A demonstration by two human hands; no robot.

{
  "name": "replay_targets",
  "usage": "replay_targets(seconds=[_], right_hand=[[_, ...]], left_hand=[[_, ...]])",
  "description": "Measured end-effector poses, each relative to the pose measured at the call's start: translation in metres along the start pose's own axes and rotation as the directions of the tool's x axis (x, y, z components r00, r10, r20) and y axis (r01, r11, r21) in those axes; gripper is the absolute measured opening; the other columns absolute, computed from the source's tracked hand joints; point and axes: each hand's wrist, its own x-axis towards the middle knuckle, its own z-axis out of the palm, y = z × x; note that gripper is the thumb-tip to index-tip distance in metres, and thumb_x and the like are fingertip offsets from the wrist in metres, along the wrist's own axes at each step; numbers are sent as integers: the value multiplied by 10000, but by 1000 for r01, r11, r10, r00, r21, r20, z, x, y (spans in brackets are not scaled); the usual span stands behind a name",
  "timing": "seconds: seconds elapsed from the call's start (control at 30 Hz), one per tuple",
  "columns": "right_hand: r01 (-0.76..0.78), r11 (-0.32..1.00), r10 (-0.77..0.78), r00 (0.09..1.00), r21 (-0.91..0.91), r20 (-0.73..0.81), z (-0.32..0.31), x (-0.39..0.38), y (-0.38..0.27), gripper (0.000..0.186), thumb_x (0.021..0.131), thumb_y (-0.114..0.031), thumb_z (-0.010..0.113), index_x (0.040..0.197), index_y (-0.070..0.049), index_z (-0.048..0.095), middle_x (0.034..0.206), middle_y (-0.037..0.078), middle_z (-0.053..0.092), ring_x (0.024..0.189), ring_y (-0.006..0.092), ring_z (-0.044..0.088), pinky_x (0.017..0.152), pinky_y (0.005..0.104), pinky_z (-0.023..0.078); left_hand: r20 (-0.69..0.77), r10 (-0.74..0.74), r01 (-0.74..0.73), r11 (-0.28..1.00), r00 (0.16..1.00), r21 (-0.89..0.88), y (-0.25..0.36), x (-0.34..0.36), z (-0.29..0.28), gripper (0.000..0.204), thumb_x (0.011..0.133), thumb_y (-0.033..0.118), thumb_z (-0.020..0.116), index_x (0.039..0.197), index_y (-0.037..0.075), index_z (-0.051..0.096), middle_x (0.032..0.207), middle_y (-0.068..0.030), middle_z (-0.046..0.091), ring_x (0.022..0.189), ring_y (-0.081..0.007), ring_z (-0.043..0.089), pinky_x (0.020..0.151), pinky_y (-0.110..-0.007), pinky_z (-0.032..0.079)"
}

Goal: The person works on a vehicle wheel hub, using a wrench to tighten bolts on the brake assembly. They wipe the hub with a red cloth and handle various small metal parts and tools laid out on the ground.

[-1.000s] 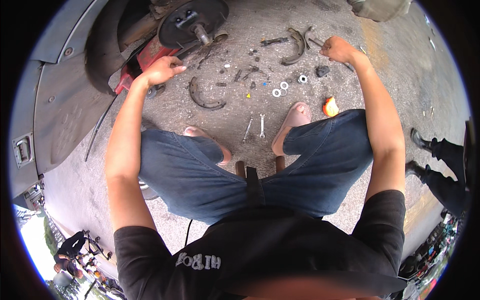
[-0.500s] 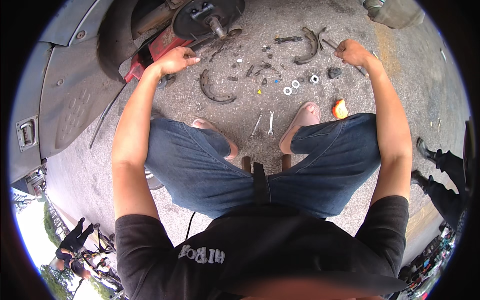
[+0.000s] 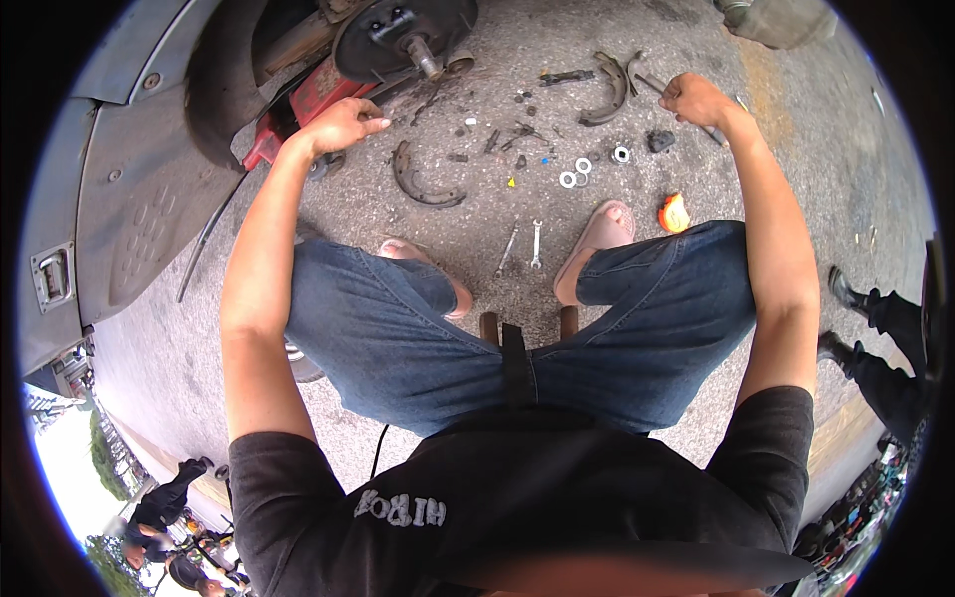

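Note:
My left hand [image 3: 348, 126], fingers loosely bent and apart with nothing visible in them, hovers beside the red jack [image 3: 313, 95], below a black hub plate with a protruding spindle [image 3: 426, 62]. My right hand [image 3: 694, 99] grips a long dark metal bar [image 3: 649, 80], right of a curved brake shoe [image 3: 614, 95]. Another brake shoe [image 3: 428, 194] lies nearer me. Small parts are scattered between them, with several washers [image 3: 583, 166], a dark lump [image 3: 661, 141], a yellow piece [image 3: 511, 183] and an orange-yellow object [image 3: 672, 213]. Two wrenches [image 3: 536, 244] lie between my feet.
A grey vehicle body [image 3: 139, 199] fills the left side. Another person's dark trouser legs and shoes [image 3: 885, 348] are at the right. More people [image 3: 159, 517] are at the lower left, and a khaki object [image 3: 781, 20] is at the top right.
The view has shifted slightly, so the ground and parts sit a little farther right and up. Both hands stay in much the same places. The person at lower left has changed posture.

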Motion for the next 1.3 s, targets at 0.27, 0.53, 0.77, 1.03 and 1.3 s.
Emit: replay_targets(seconds=[0.27, 0.53, 0.77, 1.03, 1.3], right_hand=[[2, 1000, -2, 1000, -19, -4, 0, 2, 3, 343, 887, -230, 692, 1047, 73, 713, 930, 207, 737, 777, 283, 732, 756, 401, 564], [-17, 1000, 17, 1000, -6, -8, 0, 0, 2, 332, 872, -219, 712, 1037, 69, 720, 908, 212, 736, 783, 297, 731, 771, 410, 560], [9, 999, -9, 1000, -38, 6, -1, 1, 1, 313, 897, -217, 705, 1023, 69, 717, 899, 192, 739, 754, 262, 730, 732, 394, 566], [5, 1000, -4, 1000, -30, 15, -2, 0, 1, 326, 913, -226, 702, 1043, 73, 707, 925, 191, 738, 760, 255, 736, 714, 389, 569], [20, 997, -20, 1000, -77, 1, -1, 1, 2, 337, 912, -232, 706, 1051, 75, 705, 946, 206, 736, 770, 265, 739, 723, 398, 567]], left_hand=[[0, -14, 14, 999, 1000, -29, 0, 1, 0, 482, 944, 366, 715, 1217, -26, 653, 1028, -108, 709, 842, -162, 621, 781, -333, 523], [9, -24, 24, 999, 1000, -22, 0, 1, -1, 485, 941, 370, 718, 1220, -21, 651, 1032, -109, 705, 848, -158, 622, 785, -329, 524], [14, -19, 20, 1000, 1000, -23, -1, 2, 0, 486, 946, 369, 712, 1228, -22, 649, 1052, -123, 706, 866, -167, 631, 788, -331, 528], [18, -4, 4, 1000, 1000, -30, 1, 1, 0, 466, 957, 359, 701, 1214, -26, 650, 1028, -119, 706, 856, -167, 647, 773, -329, 539], [21, -6, 6, 1000, 1000, -27, 0, 2, 0, 467, 957, 366, 700, 1207, -27, 653, 1013, -113, 705, 848, -166, 646, 771, -330, 538]])
